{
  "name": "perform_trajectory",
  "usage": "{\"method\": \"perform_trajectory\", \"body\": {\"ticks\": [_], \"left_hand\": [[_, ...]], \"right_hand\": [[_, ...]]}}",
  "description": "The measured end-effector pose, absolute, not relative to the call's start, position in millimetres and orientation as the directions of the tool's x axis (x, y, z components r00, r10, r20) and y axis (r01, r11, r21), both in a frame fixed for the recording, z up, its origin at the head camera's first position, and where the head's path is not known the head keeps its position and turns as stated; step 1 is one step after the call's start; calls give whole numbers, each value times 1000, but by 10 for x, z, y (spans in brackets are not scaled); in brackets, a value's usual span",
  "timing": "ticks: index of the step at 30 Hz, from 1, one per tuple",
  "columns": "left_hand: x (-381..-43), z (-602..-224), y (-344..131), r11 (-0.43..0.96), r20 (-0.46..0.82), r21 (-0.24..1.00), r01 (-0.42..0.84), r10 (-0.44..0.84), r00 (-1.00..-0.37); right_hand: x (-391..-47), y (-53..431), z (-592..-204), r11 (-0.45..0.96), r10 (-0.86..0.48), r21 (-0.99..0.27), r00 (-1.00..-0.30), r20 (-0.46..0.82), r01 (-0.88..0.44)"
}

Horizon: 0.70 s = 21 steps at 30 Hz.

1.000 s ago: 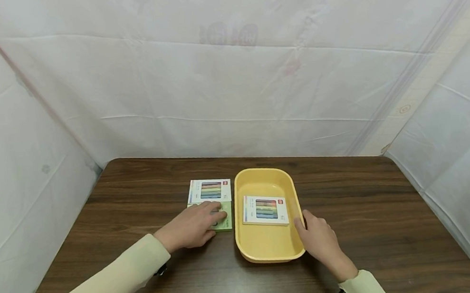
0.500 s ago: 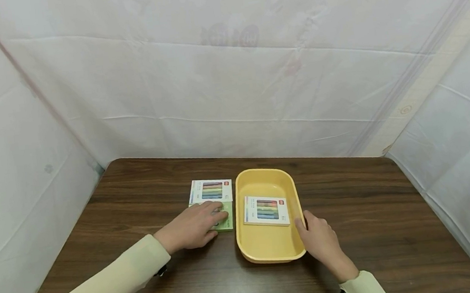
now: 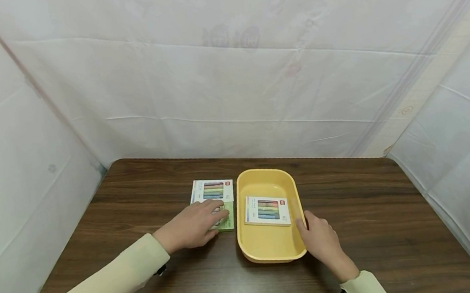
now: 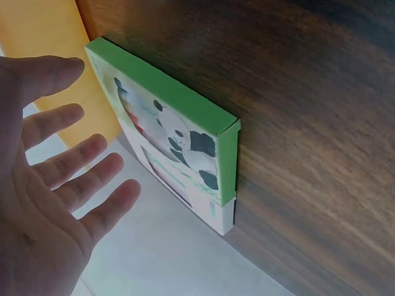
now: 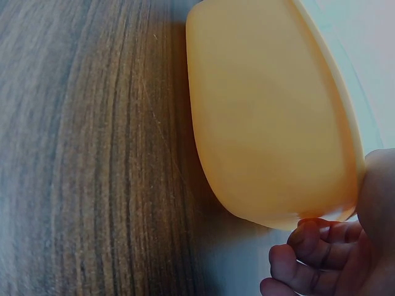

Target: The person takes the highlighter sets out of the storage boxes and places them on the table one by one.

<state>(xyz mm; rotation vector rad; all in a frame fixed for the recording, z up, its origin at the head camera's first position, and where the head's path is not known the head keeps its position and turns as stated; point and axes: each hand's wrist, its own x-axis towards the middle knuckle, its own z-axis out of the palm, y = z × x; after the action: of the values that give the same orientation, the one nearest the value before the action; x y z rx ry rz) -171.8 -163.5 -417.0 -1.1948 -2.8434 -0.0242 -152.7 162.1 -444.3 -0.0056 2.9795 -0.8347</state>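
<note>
My left hand [image 3: 192, 225] hovers over a flat green box [image 3: 228, 221] lying on the table. In the left wrist view a panda picture and a round window show on this green box [image 4: 166, 89], with my fingers spread loosely above it. A white box of coloured pens or crayons [image 3: 212, 190] lies against its far edge. To the right stands a yellow plastic tray [image 3: 272, 252], holding a similar white box [image 3: 266, 211]. My right hand [image 3: 323, 242] grips the tray's right rim, thumb on the inside; curled fingers [image 5: 315, 250] show outside the wall in the right wrist view.
The dark wood-grain table [image 3: 379, 207] extends to both sides of the tray and boxes. White sheeting [image 3: 228, 80] hangs behind the table's back edge and along both sides.
The head view has shifted very slightly, so the boxes and tray appear a little farther right. Both hands keep their places at the green box and the tray rim.
</note>
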Motion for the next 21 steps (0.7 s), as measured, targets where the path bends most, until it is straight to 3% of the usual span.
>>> {"method": "perform_trajectory", "body": {"ticks": [21], "left_hand": [[-1714,-4040,-1584,689,100,-27,724,723,-684]], "right_hand": [[-1522,1623,-4444,845,-17,-535,-998,-58,17]]}}
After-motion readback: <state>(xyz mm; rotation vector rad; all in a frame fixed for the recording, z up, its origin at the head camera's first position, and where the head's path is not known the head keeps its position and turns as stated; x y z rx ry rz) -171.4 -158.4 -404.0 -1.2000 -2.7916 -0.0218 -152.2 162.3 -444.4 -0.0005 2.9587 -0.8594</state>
